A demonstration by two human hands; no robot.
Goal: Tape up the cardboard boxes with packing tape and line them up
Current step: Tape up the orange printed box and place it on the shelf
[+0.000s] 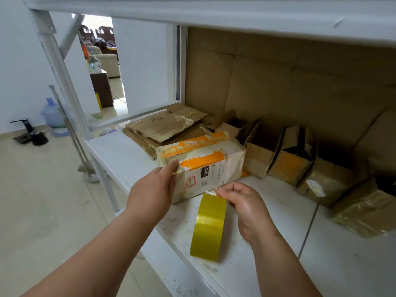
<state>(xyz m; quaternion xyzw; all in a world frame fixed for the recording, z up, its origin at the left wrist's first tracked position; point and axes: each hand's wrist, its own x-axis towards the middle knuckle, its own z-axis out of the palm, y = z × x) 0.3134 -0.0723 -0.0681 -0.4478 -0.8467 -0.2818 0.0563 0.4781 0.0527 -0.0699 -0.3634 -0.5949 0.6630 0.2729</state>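
A white and orange cardboard box (pixel 205 166), wrapped in clear tape, lies on the white shelf (pixel 267 243). My left hand (pixel 154 187) pinches a strip of tape against the box's near left corner. A yellow roll of packing tape (pixel 209 227) hangs just in front of the box. My right hand (pixel 244 202) pinches the tape at the top of the roll, close to the box's front face.
A row of several brown and yellow boxes (pixel 300 168) runs along the back right of the shelf. Flattened cardboard (pixel 165 125) is stacked behind the white box. A shelf post (pixel 64 82) stands at left, with a water jug (pixel 53 116) on the floor.
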